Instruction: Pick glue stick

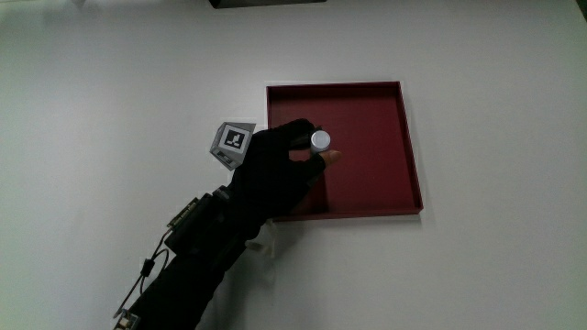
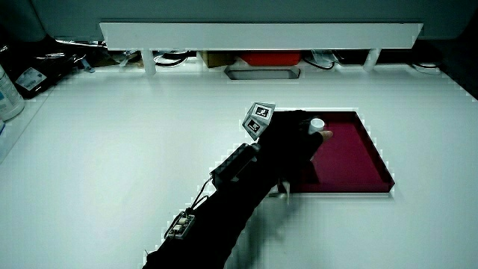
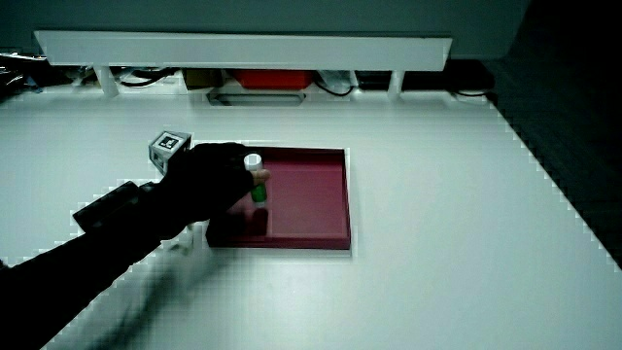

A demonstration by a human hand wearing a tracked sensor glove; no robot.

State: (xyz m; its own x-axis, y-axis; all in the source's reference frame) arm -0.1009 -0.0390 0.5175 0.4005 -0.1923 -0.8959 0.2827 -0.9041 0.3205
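A: Where is the glue stick (image 1: 320,140) at this moment?

B: Inside the shallow dark-red tray (image 1: 367,197), toward the tray wall nearest the hand's forearm. Seen from above it shows only its round pale cap, so its long axis stands upright; in a side view (image 3: 258,185) a green body shows below the white cap.

A: And the hand (image 1: 275,170)?

B: It comes in over the tray's edge with the patterned cube (image 1: 232,144) on its back, the forearm trailing back toward the person. Its fingers are curled around the stick: fingertips (image 1: 301,131) on one flank of the cap, the bare thumb tip on the other, so I read it as gripping the glue stick.

A: Is the stick off the tray floor yet?

B: I cannot tell. In a side view the green body hangs close above its shadow on the red floor, but whether the base touches is not clear.

A: So what does the coming move turn on?

B: My judgement: the stick is vertical and pinched from the side near its top, so the lift should go straight up along that axis. The tray wall just beside the hand is low, yet a sideways drag could catch the base on it; rising first clears it
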